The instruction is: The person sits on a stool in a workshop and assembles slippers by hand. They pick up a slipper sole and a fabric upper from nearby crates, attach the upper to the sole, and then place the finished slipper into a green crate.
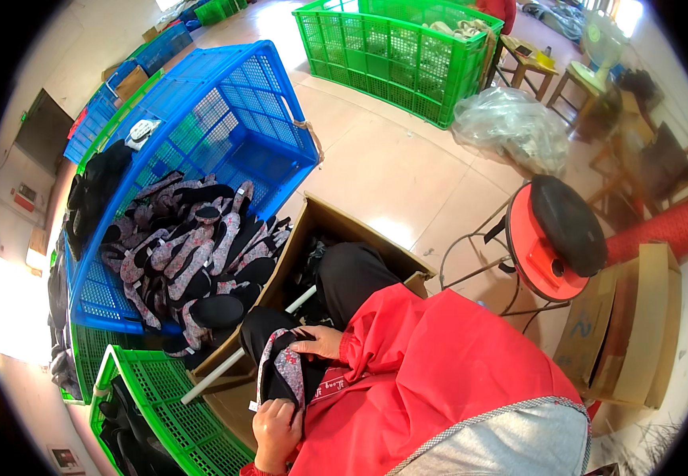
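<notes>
A floral fabric slipper (287, 366) with a black lining lies over my lap, a small white tag at its edge. My left hand (275, 432) is closed on its lower end, fingers curled in. Across the upper edge rests my right hand (320, 342), thumb and fingers gripping the fabric; part of its grip is hidden. Beside my knees, a tilted blue plastic crate (94, 274) holds a heap of similar floral and black slippers (193, 254). My legs stand in or against an open cardboard box (360, 218), and a white rod (213, 377) crosses it.
A green crate (130, 361) with black pieces stands at the lower left. Farther off is a large green crate (384, 67) beside a clear plastic bag (511, 127). At right are a red round stool (530, 254) with a black cushion (566, 226) and folded cardboard (630, 325).
</notes>
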Available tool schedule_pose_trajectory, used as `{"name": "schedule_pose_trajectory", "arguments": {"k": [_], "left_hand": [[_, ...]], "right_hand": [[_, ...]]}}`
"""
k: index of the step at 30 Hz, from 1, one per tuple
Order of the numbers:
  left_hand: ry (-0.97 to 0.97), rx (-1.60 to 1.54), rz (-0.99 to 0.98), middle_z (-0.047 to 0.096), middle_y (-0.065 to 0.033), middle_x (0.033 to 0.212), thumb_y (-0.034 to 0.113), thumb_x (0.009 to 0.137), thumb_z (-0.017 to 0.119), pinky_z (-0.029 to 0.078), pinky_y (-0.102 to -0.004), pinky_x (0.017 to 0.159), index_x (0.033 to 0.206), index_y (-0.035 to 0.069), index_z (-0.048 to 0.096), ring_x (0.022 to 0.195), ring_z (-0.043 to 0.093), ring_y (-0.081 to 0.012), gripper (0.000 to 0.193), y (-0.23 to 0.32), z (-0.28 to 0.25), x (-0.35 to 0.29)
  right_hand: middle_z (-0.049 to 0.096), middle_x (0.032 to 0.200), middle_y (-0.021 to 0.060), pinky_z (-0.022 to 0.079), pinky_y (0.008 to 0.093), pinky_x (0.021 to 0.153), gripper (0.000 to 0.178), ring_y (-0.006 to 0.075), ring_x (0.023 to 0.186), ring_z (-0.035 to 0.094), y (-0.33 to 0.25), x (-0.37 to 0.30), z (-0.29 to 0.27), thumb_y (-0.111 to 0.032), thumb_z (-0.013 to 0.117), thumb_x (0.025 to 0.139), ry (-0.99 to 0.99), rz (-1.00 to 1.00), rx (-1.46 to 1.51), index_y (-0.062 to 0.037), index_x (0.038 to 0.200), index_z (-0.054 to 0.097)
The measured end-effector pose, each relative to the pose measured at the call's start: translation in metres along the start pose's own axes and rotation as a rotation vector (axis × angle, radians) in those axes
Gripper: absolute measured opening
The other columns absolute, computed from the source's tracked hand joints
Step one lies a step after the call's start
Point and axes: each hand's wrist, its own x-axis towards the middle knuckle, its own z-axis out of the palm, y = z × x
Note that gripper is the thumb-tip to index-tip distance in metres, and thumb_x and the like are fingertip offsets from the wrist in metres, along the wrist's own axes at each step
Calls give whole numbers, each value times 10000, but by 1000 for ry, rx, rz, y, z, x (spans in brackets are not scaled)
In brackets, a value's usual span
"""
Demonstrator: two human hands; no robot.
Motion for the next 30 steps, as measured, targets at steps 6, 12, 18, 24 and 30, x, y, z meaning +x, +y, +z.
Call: {"name": "schedule_pose_trajectory", "arguments": {"k": [6, 12, 18, 24, 30], "left_hand": [[-63, -16, 185, 626, -83, 1045, 94, 645, 649, 486, -428, 784, 746, 57, 598, 958, 602, -314, 119, 0, 1, 4], [-138, 21, 164, 610, -54, 1070, 125, 670, 663, 422, -530, 927, 732, 79, 631, 1212, 489, -393, 83, -1, -2, 12], [-172, -42, 83, 641, -54, 1055, 228, 752, 713, 411, -530, 922, 734, 71, 697, 1220, 496, -369, 158, -4, -1, 16], [-64, -140, 143, 647, -86, 1012, 223, 732, 730, 462, -455, 903, 726, 31, 683, 1080, 579, -330, 198, -8, 4, 36], [-9, -127, 109, 626, -95, 1056, 212, 711, 752, 490, -419, 869, 876, 8, 676, 988, 591, -319, 273, -11, 14, 44]], "right_hand": [[576, 999, -10, 456, 219, 665, 441, 68, 766, 520, 4, -8, -3, -58, 548, 919, 17, -131, 82, -126, 1354, 517], [618, 1138, 7, 475, 187, 707, 385, 48, 833, 570, 3, -13, -14, -255, 490, 1031, 14, -1, 193, -70, 1368, 495], [622, 1193, 48, 501, 230, 798, 387, 104, 967, 610, -5, -13, -11, -284, 404, 1062, 8, 4, 214, -59, 1363, 499], [624, 1028, -24, 432, 191, 643, 367, 44, 739, 512, -15, -12, -14, -210, 479, 1036, -12, 165, 229, -73, 1376, 506], [590, 909, -50, 373, 177, 584, 411, 34, 677, 464, -13, -9, -11, -300, 519, 1019, -25, 194, 256, -93, 1374, 521]]}}
